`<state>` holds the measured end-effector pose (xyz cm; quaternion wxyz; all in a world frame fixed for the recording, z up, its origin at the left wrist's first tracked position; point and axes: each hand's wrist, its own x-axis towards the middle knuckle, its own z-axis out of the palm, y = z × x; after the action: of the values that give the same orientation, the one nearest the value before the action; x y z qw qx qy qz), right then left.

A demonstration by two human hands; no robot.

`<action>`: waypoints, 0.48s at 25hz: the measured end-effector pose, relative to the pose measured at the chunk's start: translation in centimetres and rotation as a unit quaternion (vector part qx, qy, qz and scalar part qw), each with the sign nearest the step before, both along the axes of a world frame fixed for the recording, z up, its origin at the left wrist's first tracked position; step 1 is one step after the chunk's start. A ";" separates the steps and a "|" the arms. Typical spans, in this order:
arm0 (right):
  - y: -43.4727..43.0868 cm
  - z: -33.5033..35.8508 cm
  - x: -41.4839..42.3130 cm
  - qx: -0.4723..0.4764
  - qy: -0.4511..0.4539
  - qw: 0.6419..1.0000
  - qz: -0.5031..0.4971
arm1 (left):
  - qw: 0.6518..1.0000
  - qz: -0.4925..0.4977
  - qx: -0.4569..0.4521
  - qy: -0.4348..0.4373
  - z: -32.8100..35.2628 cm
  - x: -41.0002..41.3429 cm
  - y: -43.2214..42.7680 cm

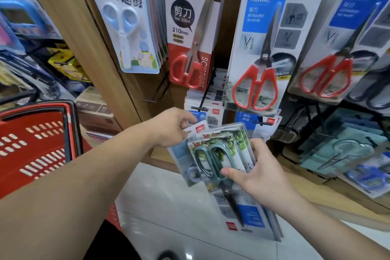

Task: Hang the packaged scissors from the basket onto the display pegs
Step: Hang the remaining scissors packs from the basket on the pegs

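Observation:
My right hand grips a stack of packaged scissors, upside down, with green handles at the front and the blades pointing down. My left hand pinches the top corner of one white card at the back of that stack. A black display peg sticks out just above my left hand, with packs hanging behind it. The red basket stands at the left, beside my left forearm.
Above hang carded scissors: blue child scissors, red-handled 210 mm scissors and red-handled "HOME" packs. More packs fill lower pegs at the right. A wooden post runs down the left. White floor tiles lie below.

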<state>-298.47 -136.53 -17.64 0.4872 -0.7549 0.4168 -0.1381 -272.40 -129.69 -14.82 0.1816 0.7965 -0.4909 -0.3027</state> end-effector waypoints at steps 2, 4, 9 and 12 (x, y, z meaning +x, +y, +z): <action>0.0 0.0 0.0 0.003 -0.008 1.000 -0.005 | 0.995 0.067 -0.075 -0.013 -0.5 -0.1 -0.6; 0.1 0.0 -0.2 0.004 -0.018 1.000 -0.010 | 0.984 0.116 -0.138 0.002 -0.8 -0.4 -1.2; 0.1 0.0 -0.4 0.017 -0.034 0.999 -0.005 | 0.932 0.233 -0.256 0.109 -1.3 -0.8 -2.3; 0.1 0.2 -0.4 0.016 -0.044 0.999 -0.013 | 0.935 0.224 -0.256 0.102 -1.6 -1.2 -2.9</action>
<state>-298.86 -136.46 -17.48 0.5147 -0.7350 0.4070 -0.1707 -273.61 -132.63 -16.47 0.4914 0.7771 -0.3394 -0.1985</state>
